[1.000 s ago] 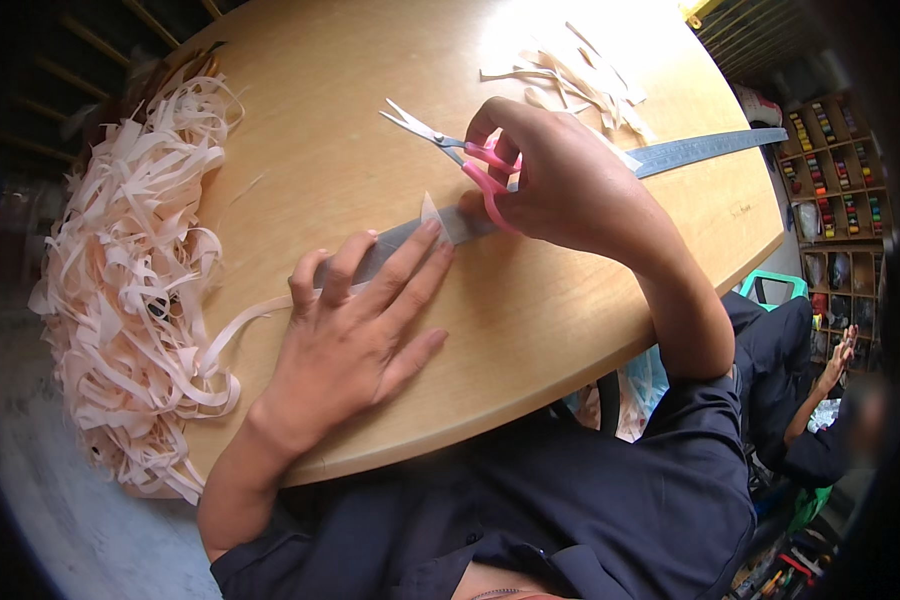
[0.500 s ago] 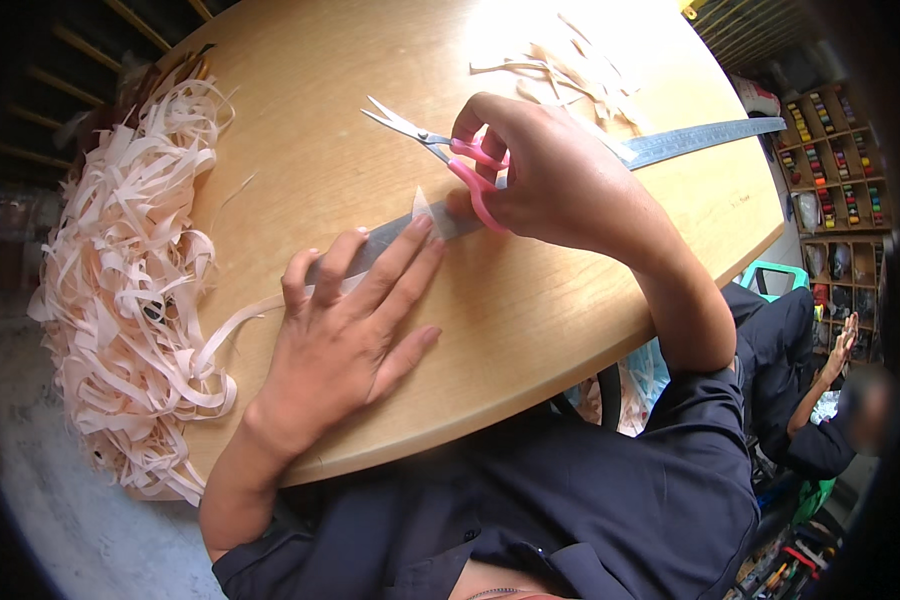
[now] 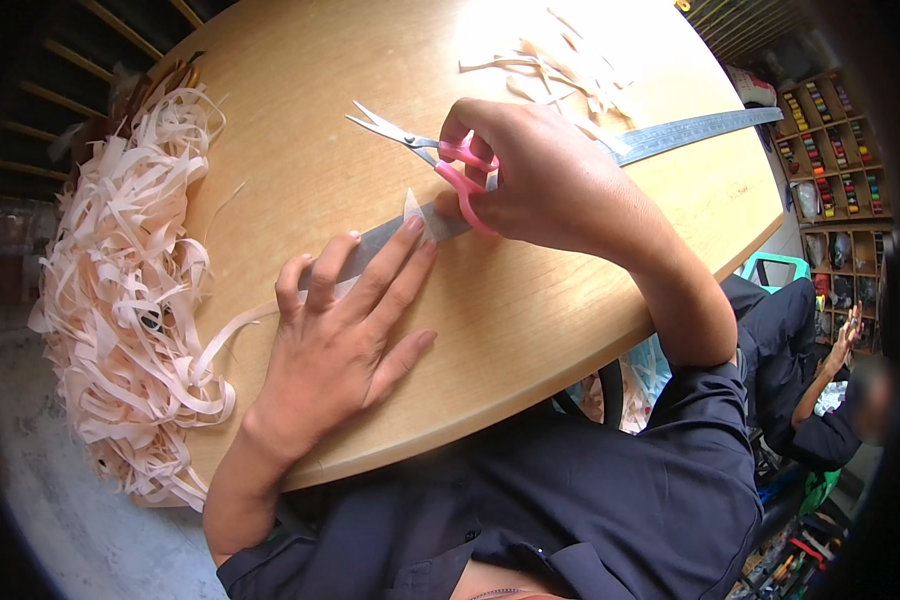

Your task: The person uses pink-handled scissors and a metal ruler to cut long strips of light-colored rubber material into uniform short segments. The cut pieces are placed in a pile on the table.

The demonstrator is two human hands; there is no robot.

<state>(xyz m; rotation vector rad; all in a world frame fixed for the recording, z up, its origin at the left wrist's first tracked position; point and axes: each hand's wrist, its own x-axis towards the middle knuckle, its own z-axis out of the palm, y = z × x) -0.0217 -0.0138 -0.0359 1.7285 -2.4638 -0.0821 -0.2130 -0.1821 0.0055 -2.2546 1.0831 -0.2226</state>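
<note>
Right hand: closed through the pink handles of a pair of scissors; fingers curled tight in the loops, thumb side toward the worktop centre.
Scissors: metal blades parted a little, tips pointing away to the person's left, raised just above the worktop surface and clear of the strip.
Left hand: laid flat, palm down, fingers spread and straight; grips nothing, presses down on the ruler and the strip beneath.
Ruler: long steel rule lying slantwise across the worktop, from the far right edge down under both hands; its near end is covered by the left fingers.
Strip: pale, thin band running from the heap at the left, under the left hand and along the ruler; its cut end stands up slightly just beside the scissor handles.
Heap of strips: a thick, tangled mass of the same pale bands draped over the left edge of the worktop.
Offcuts: short pale pieces scattered at the far side, well apart from the hands.
Worktop: round, light wood.
Background: shelves of small coloured items at far right; another person's sleeve below them.
</note>
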